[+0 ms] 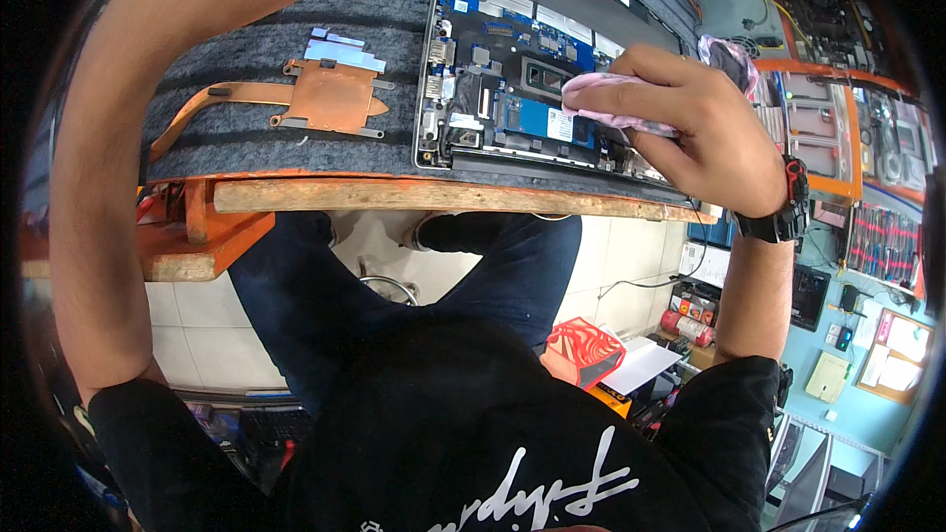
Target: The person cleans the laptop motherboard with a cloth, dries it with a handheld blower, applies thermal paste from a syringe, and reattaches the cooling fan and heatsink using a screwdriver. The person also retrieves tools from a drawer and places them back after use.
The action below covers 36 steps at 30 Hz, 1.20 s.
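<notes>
An opened laptop (512, 49) lies on the grey cloth with its circuit board and battery bared. My right hand (695, 123) is closed around a pink patterned cloth (616, 110), its fingertips pressing the cloth beside the processor (544, 77). Below the processor sits a blue card with a white label (554, 122). A copper heat sink (333, 97) with a curved pipe lies apart, left of the laptop. My left forearm (103, 187) reaches up along the left side and across the top; the hand itself is beyond the upper edge.
The grey ridged cloth (394, 15) covers the bench, whose wooden edge (443, 199) runs in front of me. Another bunched cloth (731, 64) lies beyond my right hand. Orange-edged shelves (852, 128) stand at the right. A red-and-white box (583, 353) is on the floor.
</notes>
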Available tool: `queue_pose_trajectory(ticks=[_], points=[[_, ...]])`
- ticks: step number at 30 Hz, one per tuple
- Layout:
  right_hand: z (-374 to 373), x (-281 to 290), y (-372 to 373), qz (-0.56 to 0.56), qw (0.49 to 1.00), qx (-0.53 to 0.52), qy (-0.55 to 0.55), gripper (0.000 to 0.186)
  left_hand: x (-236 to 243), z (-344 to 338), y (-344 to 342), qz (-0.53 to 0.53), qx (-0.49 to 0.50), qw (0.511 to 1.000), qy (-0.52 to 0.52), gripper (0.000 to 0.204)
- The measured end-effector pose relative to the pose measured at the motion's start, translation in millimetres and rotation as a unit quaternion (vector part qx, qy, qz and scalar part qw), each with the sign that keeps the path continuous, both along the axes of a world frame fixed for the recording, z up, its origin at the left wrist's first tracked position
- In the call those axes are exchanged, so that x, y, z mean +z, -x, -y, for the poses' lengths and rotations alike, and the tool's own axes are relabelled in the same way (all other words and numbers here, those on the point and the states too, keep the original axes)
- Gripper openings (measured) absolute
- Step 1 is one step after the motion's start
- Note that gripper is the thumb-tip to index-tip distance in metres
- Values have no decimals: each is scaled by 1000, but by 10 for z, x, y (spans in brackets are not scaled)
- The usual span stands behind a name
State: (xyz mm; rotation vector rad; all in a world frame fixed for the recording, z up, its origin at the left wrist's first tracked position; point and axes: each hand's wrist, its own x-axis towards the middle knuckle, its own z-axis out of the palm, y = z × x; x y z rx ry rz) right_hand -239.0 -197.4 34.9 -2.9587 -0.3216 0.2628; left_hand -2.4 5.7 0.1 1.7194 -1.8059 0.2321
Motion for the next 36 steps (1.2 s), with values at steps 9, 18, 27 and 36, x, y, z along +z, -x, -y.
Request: queue_pose_trajectory(ticks=[9, 18, 27, 36], points=[[-9, 1, 3, -9, 1000, -8, 6, 37, -45, 61, -48, -17, -3, 1000, -14, 21], [16, -67, 22, 12, 1000, 0, -4, 38, -37, 94, 45, 23, 2, 1000, 0, 21], [-71, -56, -141, 19, 999, 27, 0, 53, -24, 38, -6, -17, -15, 1000, 2, 21], [-63, -114, -130, 16, 999, 34, 14, 54, -76, 95, -74, -24, -5, 999, -28, 21]])
